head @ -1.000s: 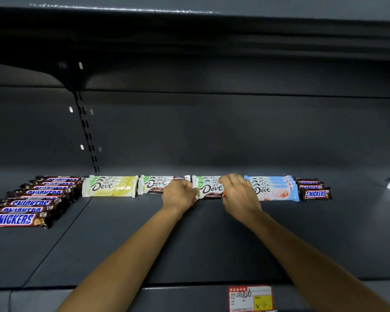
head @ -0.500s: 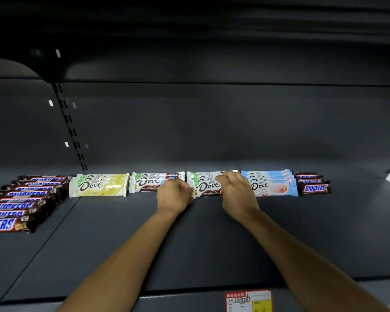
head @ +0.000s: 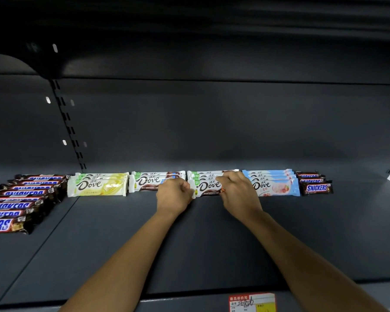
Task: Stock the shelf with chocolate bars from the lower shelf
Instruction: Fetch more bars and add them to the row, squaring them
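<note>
Still pinching chocolate bar (head: 206, 188) at both ends with left hand (head: 173, 195) and right hand (head: 236, 192) (fingers curled) | unmoved, white-brown wrapper, flat at front of a stack, far back on shelf (head: 212, 248)

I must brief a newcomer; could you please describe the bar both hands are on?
On the dark grey shelf, four Dove stacks sit between Snickers piles. It is the front bar of the third stack from the left. Alone, it has the left hand and right hand at its ends, beside the pale blue stack.
</note>
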Demonstrator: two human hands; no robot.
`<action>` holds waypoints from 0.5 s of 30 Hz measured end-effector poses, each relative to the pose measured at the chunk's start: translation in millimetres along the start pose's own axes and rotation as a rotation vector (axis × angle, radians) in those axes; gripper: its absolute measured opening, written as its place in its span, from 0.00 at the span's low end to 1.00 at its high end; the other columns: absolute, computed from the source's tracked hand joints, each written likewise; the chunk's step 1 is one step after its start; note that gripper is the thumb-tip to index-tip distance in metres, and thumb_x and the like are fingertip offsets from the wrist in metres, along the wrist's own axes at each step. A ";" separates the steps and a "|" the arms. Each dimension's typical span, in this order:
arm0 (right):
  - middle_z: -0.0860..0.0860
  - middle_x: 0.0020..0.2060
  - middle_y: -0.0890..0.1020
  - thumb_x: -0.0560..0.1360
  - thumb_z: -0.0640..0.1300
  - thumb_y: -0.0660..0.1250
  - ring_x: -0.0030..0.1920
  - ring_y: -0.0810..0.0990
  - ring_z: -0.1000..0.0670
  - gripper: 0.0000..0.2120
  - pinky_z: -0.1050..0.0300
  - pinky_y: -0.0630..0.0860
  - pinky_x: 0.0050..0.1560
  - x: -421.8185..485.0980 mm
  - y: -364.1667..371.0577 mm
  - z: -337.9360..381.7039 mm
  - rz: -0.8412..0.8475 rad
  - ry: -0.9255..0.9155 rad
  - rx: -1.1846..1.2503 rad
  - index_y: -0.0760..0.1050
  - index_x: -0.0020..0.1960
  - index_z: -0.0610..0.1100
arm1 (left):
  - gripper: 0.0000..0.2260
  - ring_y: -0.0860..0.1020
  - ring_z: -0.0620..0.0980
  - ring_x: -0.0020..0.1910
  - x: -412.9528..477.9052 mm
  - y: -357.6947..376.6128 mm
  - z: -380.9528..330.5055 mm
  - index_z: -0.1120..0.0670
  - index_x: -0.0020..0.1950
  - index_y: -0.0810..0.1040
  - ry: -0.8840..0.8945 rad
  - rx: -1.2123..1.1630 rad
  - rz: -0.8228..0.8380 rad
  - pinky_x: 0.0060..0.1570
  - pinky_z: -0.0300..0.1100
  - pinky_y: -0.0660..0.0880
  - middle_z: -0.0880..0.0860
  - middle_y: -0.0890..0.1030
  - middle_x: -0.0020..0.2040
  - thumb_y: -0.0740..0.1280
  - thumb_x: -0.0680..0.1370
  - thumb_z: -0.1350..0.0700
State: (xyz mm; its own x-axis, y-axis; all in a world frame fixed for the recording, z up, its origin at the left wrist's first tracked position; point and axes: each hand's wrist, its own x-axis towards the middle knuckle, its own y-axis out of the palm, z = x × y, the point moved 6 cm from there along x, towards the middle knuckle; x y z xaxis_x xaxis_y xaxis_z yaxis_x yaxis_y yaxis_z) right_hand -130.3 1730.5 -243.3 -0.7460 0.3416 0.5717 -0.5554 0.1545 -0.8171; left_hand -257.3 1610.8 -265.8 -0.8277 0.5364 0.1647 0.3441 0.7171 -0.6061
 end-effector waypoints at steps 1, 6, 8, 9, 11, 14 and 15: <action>0.46 0.45 0.81 0.62 0.33 0.74 0.46 0.79 0.44 0.19 0.51 0.78 0.47 -0.1 -0.1 -0.3 -0.002 0.003 0.000 0.80 0.53 0.40 | 0.05 0.81 0.50 0.42 -1.0 -0.5 -1.4 0.52 0.37 0.79 0.009 0.020 -0.002 0.50 0.45 0.77 0.50 0.83 0.35 0.69 0.72 0.55; 0.46 0.46 0.82 0.61 0.33 0.76 0.47 0.80 0.43 0.21 0.51 0.79 0.49 -2.4 -1.3 0.1 0.011 0.001 0.017 0.81 0.53 0.40 | 0.04 0.79 0.48 0.43 -5.1 -4.2 -6.4 0.50 0.40 0.76 0.025 0.079 -0.011 0.47 0.39 0.72 0.46 0.79 0.36 0.69 0.73 0.55; 0.44 0.51 0.81 0.65 0.33 0.72 0.52 0.78 0.42 0.21 0.50 0.75 0.55 -3.3 -5.4 1.1 0.025 0.010 0.036 0.78 0.58 0.39 | 0.05 0.76 0.47 0.42 -9.0 -9.0 -10.1 0.51 0.45 0.74 0.033 0.080 -0.043 0.44 0.37 0.68 0.44 0.76 0.36 0.69 0.74 0.55; 0.44 0.53 0.80 0.67 0.34 0.70 0.54 0.77 0.42 0.21 0.50 0.72 0.57 -3.2 -9.9 0.1 0.019 0.033 0.051 0.76 0.60 0.39 | 0.05 0.75 0.47 0.42 -11.4 -11.8 -12.3 0.51 0.45 0.73 0.042 0.074 -0.061 0.43 0.37 0.68 0.43 0.76 0.35 0.69 0.74 0.54; 0.45 0.55 0.79 0.70 0.34 0.66 0.56 0.74 0.43 0.20 0.52 0.69 0.59 -2.0 -23.3 -3.8 -0.018 0.095 0.062 0.75 0.62 0.40 | 0.05 0.76 0.49 0.43 -16.3 -17.4 -16.4 0.50 0.44 0.72 0.058 0.068 -0.085 0.44 0.39 0.71 0.45 0.77 0.36 0.68 0.74 0.54; 0.45 0.54 0.79 0.70 0.34 0.64 0.55 0.74 0.43 0.18 0.53 0.68 0.59 -4.4 -43.9 -6.6 -0.041 0.140 0.025 0.76 0.60 0.41 | 0.03 0.79 0.53 0.45 -24.3 -22.5 -25.7 0.48 0.41 0.74 0.096 0.126 -0.089 0.46 0.43 0.75 0.50 0.82 0.41 0.65 0.75 0.54; 0.45 0.54 0.79 0.70 0.35 0.64 0.54 0.74 0.43 0.17 0.53 0.69 0.58 -7.7 -49.1 -6.5 -0.032 0.150 0.011 0.76 0.59 0.41 | 0.03 0.79 0.54 0.46 -27.2 -23.4 -30.5 0.49 0.41 0.75 0.119 0.148 -0.088 0.46 0.44 0.76 0.51 0.82 0.42 0.64 0.74 0.54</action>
State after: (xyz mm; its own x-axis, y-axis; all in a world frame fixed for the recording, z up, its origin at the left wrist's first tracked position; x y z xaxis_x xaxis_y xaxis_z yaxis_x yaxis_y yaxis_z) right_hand -94.9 1726.3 -208.1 -0.6650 0.4710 0.5796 -0.5828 0.1581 -0.7971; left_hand -229.4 1593.0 -232.4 -0.7904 0.5296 0.3079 0.1967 0.6954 -0.6912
